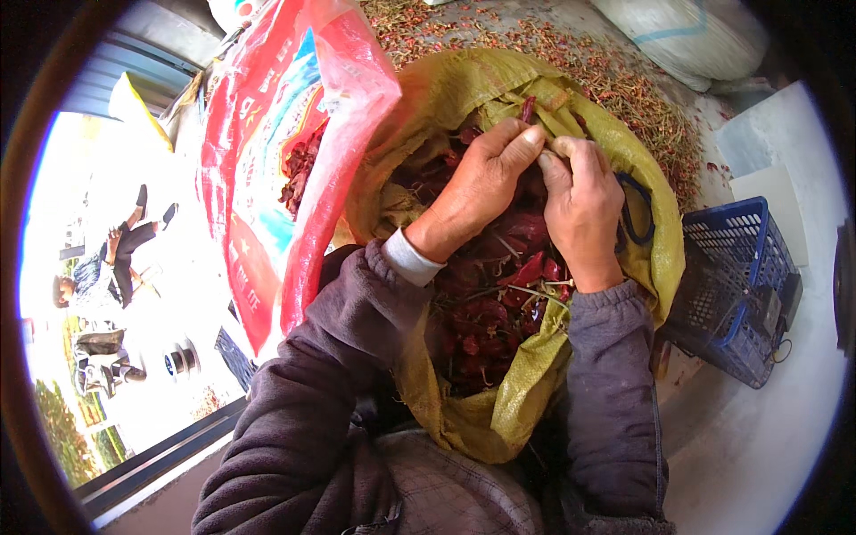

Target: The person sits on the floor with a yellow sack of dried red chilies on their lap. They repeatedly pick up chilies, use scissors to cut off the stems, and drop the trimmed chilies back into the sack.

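My left hand (483,179) and my right hand (583,200) meet fingertip to fingertip over an open yellow woven sack (461,83). Between my left thumb and fingers is a dried red chili pepper (528,110), its end poking out on the far side. The right thumb and forefinger are pinched against the left ones; whether a stem sits between them is hidden. Below both hands, the sack holds many dried red chilies (478,321), some with pale stems. Dark blue looped handles (636,208), seemingly of scissors, rest on the sack's right side.
At left stands a red-and-white printed plastic sack (244,221) with dark red chilies (304,167) inside. Chili stems and scraps (642,127) litter the floor beyond. A blue plastic crate (729,287) is at right, a white sack (682,37) at upper right. A person (114,261) sits outside.
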`<action>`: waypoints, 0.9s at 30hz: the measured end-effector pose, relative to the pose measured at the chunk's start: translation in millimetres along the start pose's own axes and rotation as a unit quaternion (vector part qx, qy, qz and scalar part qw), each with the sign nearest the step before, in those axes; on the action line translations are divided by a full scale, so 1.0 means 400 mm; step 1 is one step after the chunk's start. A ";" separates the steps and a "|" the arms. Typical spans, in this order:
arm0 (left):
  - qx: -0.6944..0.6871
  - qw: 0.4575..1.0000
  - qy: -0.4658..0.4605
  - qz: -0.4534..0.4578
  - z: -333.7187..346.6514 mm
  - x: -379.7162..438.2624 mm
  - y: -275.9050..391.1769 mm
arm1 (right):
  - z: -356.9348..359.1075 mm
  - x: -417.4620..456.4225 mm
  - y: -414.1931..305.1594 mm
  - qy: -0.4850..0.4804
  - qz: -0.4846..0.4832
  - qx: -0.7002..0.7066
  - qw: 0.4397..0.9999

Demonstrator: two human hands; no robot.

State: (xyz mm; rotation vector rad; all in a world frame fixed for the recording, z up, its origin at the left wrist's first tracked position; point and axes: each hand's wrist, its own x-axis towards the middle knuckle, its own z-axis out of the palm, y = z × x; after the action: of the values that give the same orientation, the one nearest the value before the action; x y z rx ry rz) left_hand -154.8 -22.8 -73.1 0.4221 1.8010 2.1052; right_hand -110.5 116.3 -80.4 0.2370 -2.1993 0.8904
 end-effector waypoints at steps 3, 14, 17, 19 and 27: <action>-0.055 0.998 0.030 -0.009 0.016 -0.003 -0.016 | 0.007 0.002 0.005 0.016 0.024 0.040 0.999; -0.151 0.988 0.014 0.002 0.044 0.010 -0.038 | -0.005 0.004 0.002 0.016 0.305 0.280 0.910; -0.210 0.977 -0.017 -0.004 0.045 0.012 -0.045 | -0.012 0.006 0.005 0.018 0.375 0.420 0.826; -0.253 0.967 -0.028 -0.016 0.048 0.015 -0.048 | -0.016 0.007 0.013 0.039 0.396 0.507 0.764; -0.319 0.943 -0.094 0.014 0.028 0.031 -0.032 | -0.031 0.022 0.034 0.137 0.384 0.607 0.682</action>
State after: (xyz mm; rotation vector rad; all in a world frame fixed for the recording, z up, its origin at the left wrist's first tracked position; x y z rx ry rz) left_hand -160.2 -5.6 -84.0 0.4459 0.9308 2.4124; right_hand -115.1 135.3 -75.5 -0.2514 -1.0126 2.5756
